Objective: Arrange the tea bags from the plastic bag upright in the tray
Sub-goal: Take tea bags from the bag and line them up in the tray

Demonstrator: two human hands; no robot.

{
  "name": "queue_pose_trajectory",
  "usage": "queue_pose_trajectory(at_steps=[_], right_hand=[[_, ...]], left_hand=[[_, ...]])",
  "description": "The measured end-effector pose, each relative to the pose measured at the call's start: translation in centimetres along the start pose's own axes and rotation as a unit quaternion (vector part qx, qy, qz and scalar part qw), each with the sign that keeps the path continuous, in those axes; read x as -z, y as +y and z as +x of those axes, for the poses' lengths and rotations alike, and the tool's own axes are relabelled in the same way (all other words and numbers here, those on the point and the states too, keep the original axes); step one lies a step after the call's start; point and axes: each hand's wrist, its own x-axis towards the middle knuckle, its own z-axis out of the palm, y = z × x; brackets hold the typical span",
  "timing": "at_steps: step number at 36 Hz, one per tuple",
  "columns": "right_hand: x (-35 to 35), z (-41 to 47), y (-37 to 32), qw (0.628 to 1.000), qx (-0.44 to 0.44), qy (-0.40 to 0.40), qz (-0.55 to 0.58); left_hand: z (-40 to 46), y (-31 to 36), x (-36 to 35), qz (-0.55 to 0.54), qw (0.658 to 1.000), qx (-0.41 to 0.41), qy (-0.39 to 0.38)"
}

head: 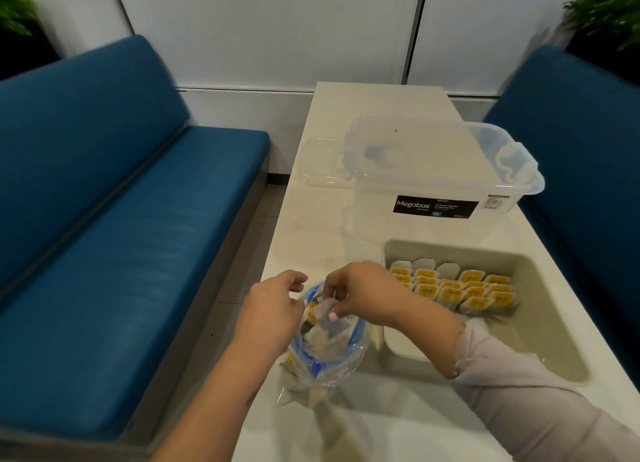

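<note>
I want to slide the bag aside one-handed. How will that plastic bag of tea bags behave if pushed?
The plastic bag looks thin and crumpled, so it would likely buckle rather than slide. Its mouth is open where both hands reach in, so tea bags may spill. It probably weighs little.

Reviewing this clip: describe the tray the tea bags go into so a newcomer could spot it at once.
On the long white table, nearer the camera than the clear Megabox storage box, sits the tray, a shallow beige tub to the right of the plastic bag. It alone is opaque, with rows of yellow-labelled tea bags standing at its far end.
</note>
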Motion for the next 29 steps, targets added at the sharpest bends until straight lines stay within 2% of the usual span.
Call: queue_pose_trajectory(at_steps=[8, 10, 13, 14, 16, 18, 19, 21, 22, 25, 29], right_hand=[[3.6, -0.6, 0.4, 0.980, 0.004, 0.017, 0.199], [4.4, -0.8, 0.3, 0.973, 0.024, 0.017, 0.228], [5.5, -1.2, 0.1, 0.967, 0.051, 0.024, 0.250], [5.8, -1.3, 0.0, 0.965, 0.062, 0.029, 0.253], [6.2, -1.5, 0.0, 0.962, 0.076, 0.042, 0.257], [6.4, -1.6, 0.2, 0.963, 0.075, 0.055, 0.252], [6.5, -1.7, 0.4, 0.965, 0.072, 0.062, 0.246], [6.5, -1.8, 0.7, 0.965, 0.068, 0.078, 0.241], [6.5, -1.8, 0.9, 0.964, 0.068, 0.087, 0.243], [6.2, -1.9, 1.5, 0.959, 0.062, 0.110, 0.253], [5.9, -1.8, 2.3, 0.954, 0.010, 0.139, 0.264]], left_hand=[[-0.1, 1.8, 0.8, -0.047, 0.998, -0.015, 0.047], [-0.1, 2.3, 1.0, -0.090, 0.995, -0.009, 0.030], [-0.2, 3.2, 1.3, -0.209, 0.976, 0.044, -0.049], [-0.3, 3.6, 1.4, -0.283, 0.951, 0.082, -0.091], [-0.6, 4.1, 1.6, -0.444, 0.868, 0.144, -0.172], [-0.8, 4.4, 1.8, -0.546, 0.792, 0.168, -0.216], [-0.8, 4.4, 1.7, -0.579, 0.765, 0.172, -0.224], [-0.5, 4.3, 1.5, -0.618, 0.732, 0.171, -0.228], [-0.4, 4.3, 1.3, -0.626, 0.728, 0.168, -0.223], [0.0, 4.3, 0.6, -0.613, 0.752, 0.153, -0.189], [0.4, 4.5, -0.1, -0.604, 0.773, 0.134, -0.139]])
